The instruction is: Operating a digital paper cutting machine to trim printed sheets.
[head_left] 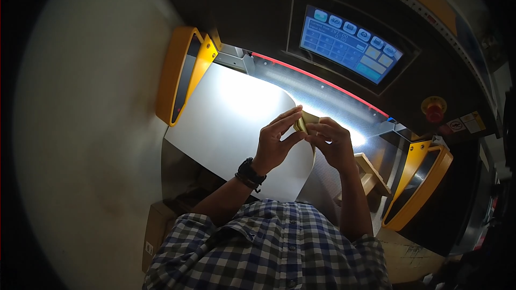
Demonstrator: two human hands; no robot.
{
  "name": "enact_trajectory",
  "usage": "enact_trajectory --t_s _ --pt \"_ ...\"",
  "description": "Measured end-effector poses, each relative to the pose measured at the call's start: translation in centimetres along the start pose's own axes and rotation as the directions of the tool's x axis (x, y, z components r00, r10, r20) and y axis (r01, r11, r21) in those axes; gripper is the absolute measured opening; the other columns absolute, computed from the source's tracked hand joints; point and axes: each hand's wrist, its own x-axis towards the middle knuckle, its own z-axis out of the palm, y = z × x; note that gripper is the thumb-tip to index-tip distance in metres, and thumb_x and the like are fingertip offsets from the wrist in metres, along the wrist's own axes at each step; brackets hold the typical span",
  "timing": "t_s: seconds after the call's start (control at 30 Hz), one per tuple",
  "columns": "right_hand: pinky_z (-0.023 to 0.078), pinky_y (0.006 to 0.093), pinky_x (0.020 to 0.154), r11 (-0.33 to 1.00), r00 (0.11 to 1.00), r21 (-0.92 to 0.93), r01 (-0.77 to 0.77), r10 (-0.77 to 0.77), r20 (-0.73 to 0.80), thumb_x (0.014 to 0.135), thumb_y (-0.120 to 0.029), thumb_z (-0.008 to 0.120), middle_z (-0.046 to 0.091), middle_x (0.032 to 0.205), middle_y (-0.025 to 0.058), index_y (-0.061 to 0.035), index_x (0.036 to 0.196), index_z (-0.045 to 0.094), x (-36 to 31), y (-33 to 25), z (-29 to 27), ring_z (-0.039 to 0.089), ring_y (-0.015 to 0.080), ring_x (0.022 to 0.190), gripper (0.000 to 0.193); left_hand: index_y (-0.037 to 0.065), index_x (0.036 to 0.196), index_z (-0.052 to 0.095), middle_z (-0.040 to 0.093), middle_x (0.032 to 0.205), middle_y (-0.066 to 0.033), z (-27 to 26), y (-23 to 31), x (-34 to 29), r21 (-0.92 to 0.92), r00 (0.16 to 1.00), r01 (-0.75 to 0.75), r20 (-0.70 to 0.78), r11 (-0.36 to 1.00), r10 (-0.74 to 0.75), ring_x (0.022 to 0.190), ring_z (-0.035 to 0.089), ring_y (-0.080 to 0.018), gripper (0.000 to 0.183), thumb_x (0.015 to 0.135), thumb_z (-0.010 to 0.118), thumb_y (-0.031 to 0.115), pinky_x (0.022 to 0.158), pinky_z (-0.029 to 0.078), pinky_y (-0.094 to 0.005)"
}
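Note:
Both my hands hold a small stack of yellowish cards or paper [302, 125] between them, over the bed of a paper cutting machine. My left hand [277, 137], with a dark watch on its wrist, pinches the stack's left side with thumb and fingers. On the stack's right side my right hand [332, 140] grips with bent fingers, which partly cover it. Beneath my left hand lies a large white sheet [215, 123], its right edge passing under the stack.
A wooden block with a handle-like part [371, 177] rests on the bed right of my right forearm. Yellow guards [183, 78] flank the bed. Ahead rises the machine's dark front with a lit touch screen [349, 43] and a red stop button [434, 111].

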Motion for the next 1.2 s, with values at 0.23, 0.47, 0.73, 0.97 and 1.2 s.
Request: enact_trajectory --t_s 0.23,0.47,0.73,0.97,1.2 --pt "0.055 0.0281 0.068 0.999 0.999 0.008 -0.049 0.049 0.014 0.080 -0.008 0.081 0.066 0.093 0.0070 -0.0020 0.106 0.073 0.0 0.0 -0.1 0.069 0.0165 0.078 0.029 0.004 0.136 0.057 0.050 0.146 -0.0189 0.0 0.3 0.1 0.031 1.000 -0.002 0.003 1.000 0.002 0.134 0.051 -0.0284 0.049 0.089 0.070 -0.003 0.108 0.049 -0.0393" --pt "0.057 0.0281 0.071 0.998 0.998 0.028 -0.063 0.063 0.022 0.082 -0.007 0.079 0.066 0.094 0.0078 -0.0013 0.108 0.073 -0.1 0.1 -0.2 0.069 0.0167 0.080 0.027 0.004 0.136 0.057 0.049 0.146 -0.0189 0.1 0.5 0.0 0.001 1.000 0.025 -0.002 1.000 -0.025 0.135 0.050 -0.0289 0.049 0.089 0.070 -0.003 0.109 0.048 -0.0397" --pt "0.059 0.0289 0.075 0.951 0.962 0.253 -0.179 0.223 -0.159 0.088 -0.002 0.070 0.066 0.096 0.0101 -0.0035 0.111 0.072 0.0 -0.4 0.9 0.069 0.0182 0.082 0.023 0.004 0.136 0.057 0.050 0.146 -0.0195 0.1 0.1 0.0 -0.043 0.999 0.032 -0.009 0.999 -0.033 0.136 0.048 -0.0299 0.049 0.089 0.071 -0.001 0.111 0.046 -0.0415" --pt "0.058 0.0295 0.070 0.999 0.999 0.036 0.039 -0.040 0.016 0.086 -0.005 0.074 0.065 0.095 0.0097 -0.0038 0.111 0.072 0.0 0.2 0.0 0.068 0.0180 0.079 0.024 0.005 0.136 0.057 0.051 0.146 -0.0187 0.0 0.3 0.2 -0.004 1.000 0.010 -0.009 1.000 -0.010 0.135 0.050 -0.0292 0.050 0.089 0.072 0.000 0.110 0.047 -0.0405" --pt "0.058 0.0299 0.069 1.000 1.000 -0.009 0.007 -0.006 0.019 0.080 -0.009 0.081 0.065 0.094 0.0087 -0.0031 0.107 0.072 0.1 0.2 0.0 0.068 0.0180 0.079 0.029 0.006 0.135 0.059 0.054 0.143 -0.0175 -0.2 0.3 0.3 0.098 1.000 -0.008 -0.002 0.995 0.008 0.131 0.054 -0.0289 0.049 0.088 0.074 0.007 0.106 0.050 -0.0391"
